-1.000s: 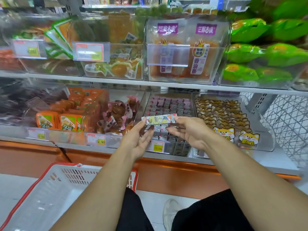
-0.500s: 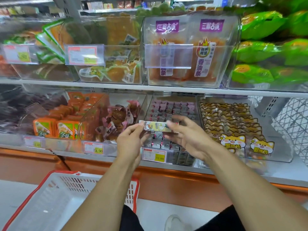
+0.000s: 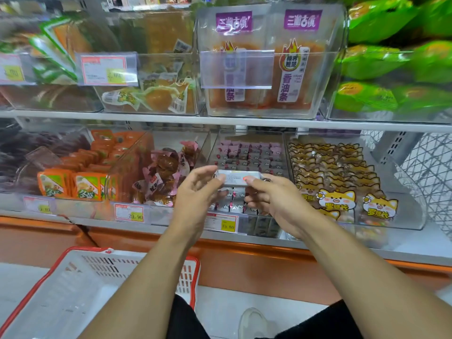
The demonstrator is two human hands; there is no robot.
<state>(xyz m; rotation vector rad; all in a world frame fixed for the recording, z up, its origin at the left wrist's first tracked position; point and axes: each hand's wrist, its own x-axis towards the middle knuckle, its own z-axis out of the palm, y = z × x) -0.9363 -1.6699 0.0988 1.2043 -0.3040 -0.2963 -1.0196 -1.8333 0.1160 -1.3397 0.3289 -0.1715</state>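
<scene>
A small oblong snack packet (image 3: pixel 234 178) is held level between both hands, in front of a clear bin (image 3: pixel 249 137) on the lower shelf. Its end at 9 o'clock is pinched by the left hand (image 3: pixel 195 194) and its end at 3 o'clock by the right hand (image 3: pixel 276 199), so both hands are closed on the packet, with the palms lying below it toward 6 o'clock. The wrapper is seen as pale, glossy film with rounded corners; its print is too blurred to be read. The bin behind it is filled with rows of small wrapped pieces (image 3: pixel 252 155), squarish and pink and white. At 3 o'clock of the packet, a second clear bin is packed with cat-faced packs (image 3: pixel 335 199), die-cut and yellow-orange. At 9 o'clock, crinkled pink-wrapped brown snacks (image 3: pixel 166 172) are heaped loosely in another bin, and farther that way flat orange pouches (image 3: pixel 85 184) are stood on edge in rows. A price tag (image 3: pixel 223 222) is fixed to the shelf edge at 6 o'clock of the packet. At 12 o'clock, on the upper shelf, tall purple-labelled packs (image 3: pixel 296 69) are stood upright in a clear bin, with puffy green bags (image 3: pixel 381 59) at 2 o'clock. At 7 o'clock, a white slotted plastic basket (image 3: pixel 137 252) with a red rim is set on the floor.
</scene>
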